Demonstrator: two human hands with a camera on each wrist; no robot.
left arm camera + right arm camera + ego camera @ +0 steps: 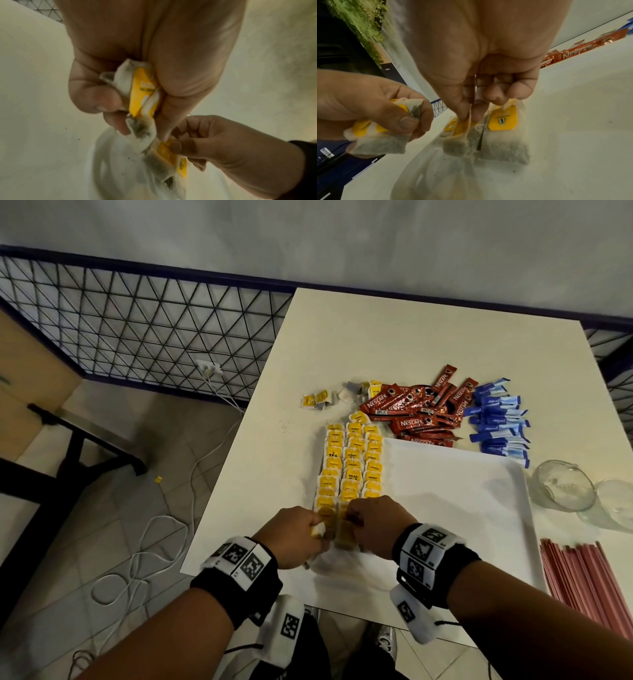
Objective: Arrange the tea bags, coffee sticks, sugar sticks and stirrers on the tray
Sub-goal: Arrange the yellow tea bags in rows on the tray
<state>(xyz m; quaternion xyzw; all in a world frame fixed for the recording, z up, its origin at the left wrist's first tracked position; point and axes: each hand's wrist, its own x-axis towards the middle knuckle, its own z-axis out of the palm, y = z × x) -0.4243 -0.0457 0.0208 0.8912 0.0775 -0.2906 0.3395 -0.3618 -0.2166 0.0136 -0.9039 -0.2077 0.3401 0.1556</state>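
Yellow-tagged tea bags lie in three neat columns along the left side of the white tray; whether they lie on it or beside it I cannot tell. At the near end of the columns, my left hand grips a small bunch of tea bags. My right hand pinches one tea bag by its top between thumb and forefinger, next to a lying bag. Red coffee sticks, blue sugar sticks and pink stirrers lie off the tray.
A few loose tea bags sit beyond the columns. Two glasses lie on their sides right of the tray. A clear plastic bag lies under my hands at the table's near edge. Cables run across the floor on the left.
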